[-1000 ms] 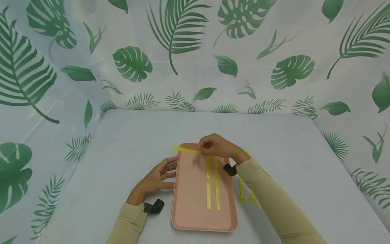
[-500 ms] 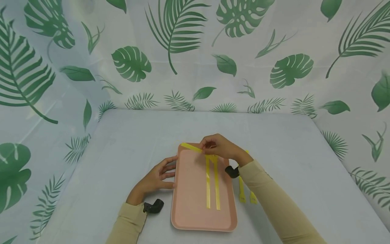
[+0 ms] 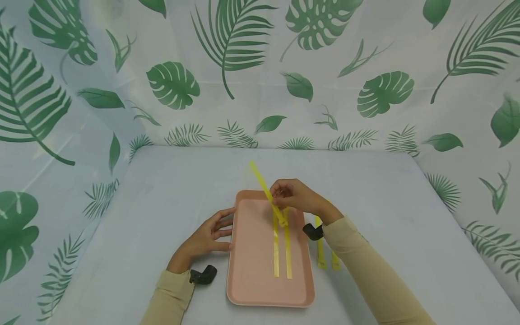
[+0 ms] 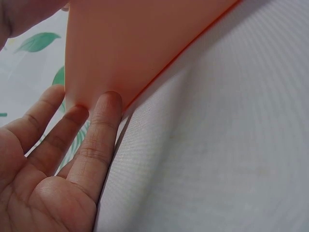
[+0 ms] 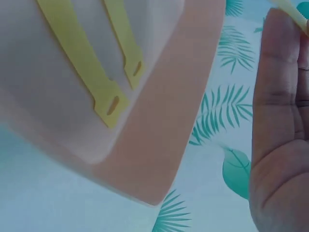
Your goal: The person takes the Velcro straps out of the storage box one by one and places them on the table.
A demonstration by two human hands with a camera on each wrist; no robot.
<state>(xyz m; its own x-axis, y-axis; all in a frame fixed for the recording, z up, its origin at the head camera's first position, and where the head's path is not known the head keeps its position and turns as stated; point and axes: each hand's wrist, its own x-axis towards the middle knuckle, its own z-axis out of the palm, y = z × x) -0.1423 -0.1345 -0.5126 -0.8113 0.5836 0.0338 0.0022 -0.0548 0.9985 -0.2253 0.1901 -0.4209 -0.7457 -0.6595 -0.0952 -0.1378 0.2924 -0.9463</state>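
A pink tray [image 3: 252, 257] lies on the table with two yellow cable ties [image 3: 276, 257] side by side in its right half. In the right wrist view, each of these ties [image 5: 107, 99] shows a slotted, widened head near the tray's far end. Over that end my right hand [image 3: 298, 197] pinches another yellow cable tie [image 3: 259, 176] between thumb and fingers. This one is tilted, its plain tip up to the left and its slotted head low over the tray. Fairly straight fingers of my left hand [image 3: 205, 235] touch the tray's left edge, also seen in the left wrist view.
To the right of the tray, two more yellow cable ties [image 3: 321, 257] lie on the white tabletop [image 3: 170, 180], partly behind my right wrist and sleeve. Black wrist cameras [image 3: 204, 275] sit at both cuffs. A leaf-print cloth [image 3: 252, 108] hangs behind and at the sides.
The held cable tie has swung from nearly level across the tray's far end to a steep tilt, its plain tip now raised. My left hand stays at the tray's edge.
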